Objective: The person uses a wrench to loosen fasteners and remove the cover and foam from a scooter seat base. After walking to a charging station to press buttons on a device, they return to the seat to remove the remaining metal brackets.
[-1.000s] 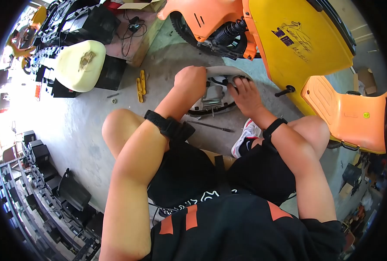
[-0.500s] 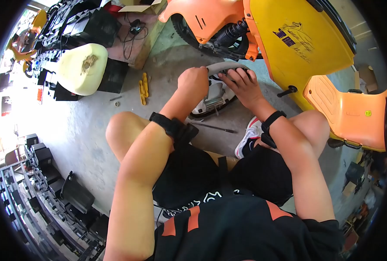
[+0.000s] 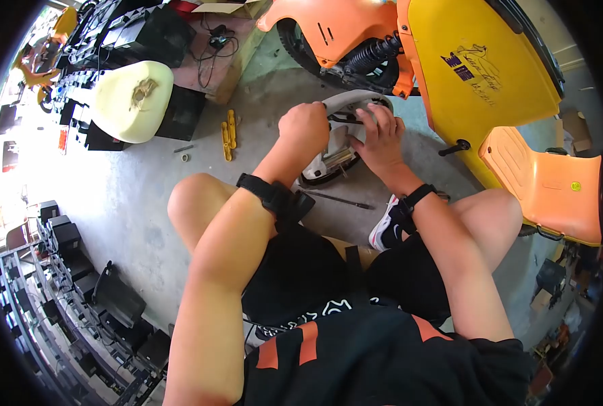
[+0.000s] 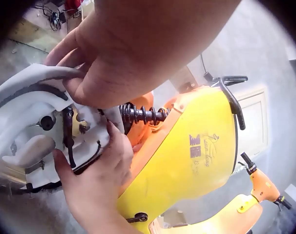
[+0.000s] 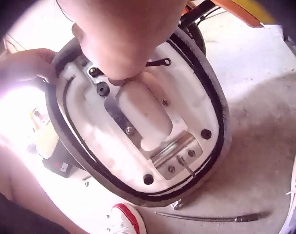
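A grey-rimmed seat-like shell (image 3: 349, 99) shows its white underside (image 5: 187, 102), tilted between the person's legs. The left hand (image 3: 305, 128) grips its rim at the upper left; in the left wrist view the fingers of this hand (image 4: 123, 53) curl over the rim. The right hand (image 3: 384, 139) is over the underside, thumb and fingers spread apart around a black strap-like part (image 4: 68, 131); whether it touches that part is unclear. Metal plate and bracket (image 5: 176, 152) are fixed to the underside, with bolts and black rubber plugs.
A long dark rod (image 3: 338, 199) lies on the floor before the shell. Yellow parts (image 3: 229, 135) and a cream seat pad (image 3: 131, 101) are to the left. An orange and yellow scooter body (image 3: 477, 74) stands close on the right, its pedal-like peg (image 3: 456, 147) sticking out.
The right hand has come off the rim, where its fingers lay half a second ago, and moved lower over the underside with fingers spread. The left hand keeps its grip. The head view has shifted slightly.
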### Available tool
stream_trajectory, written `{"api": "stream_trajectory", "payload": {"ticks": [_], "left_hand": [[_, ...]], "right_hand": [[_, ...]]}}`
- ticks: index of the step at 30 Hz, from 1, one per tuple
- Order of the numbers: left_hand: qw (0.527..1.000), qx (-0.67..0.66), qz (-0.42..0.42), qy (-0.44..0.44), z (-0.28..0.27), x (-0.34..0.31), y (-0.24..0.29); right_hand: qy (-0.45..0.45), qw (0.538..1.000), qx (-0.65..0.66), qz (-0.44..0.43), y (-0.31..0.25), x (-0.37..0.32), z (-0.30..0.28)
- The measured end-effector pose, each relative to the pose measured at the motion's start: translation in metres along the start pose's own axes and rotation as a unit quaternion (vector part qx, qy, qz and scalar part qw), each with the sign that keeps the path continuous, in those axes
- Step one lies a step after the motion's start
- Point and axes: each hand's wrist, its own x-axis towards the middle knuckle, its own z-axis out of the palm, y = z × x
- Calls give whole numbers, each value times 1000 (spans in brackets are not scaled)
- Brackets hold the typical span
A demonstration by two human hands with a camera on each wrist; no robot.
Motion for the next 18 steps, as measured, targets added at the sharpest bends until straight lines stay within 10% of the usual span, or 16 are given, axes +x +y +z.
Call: {"api": "stream_trajectory", "payload": {"ticks": [6,12,18], "left_hand": [[997,19,70,-25,0,14,-21],[991,11,129,-36,-9,12,-13],[983,-79,94,136,43,-6,7]], "right_hand": [[-67,991,111,20,17,55,-52],[-471,849,203,127,24,62,-99],[-392,881,178,196,-10,42,-100]]}}
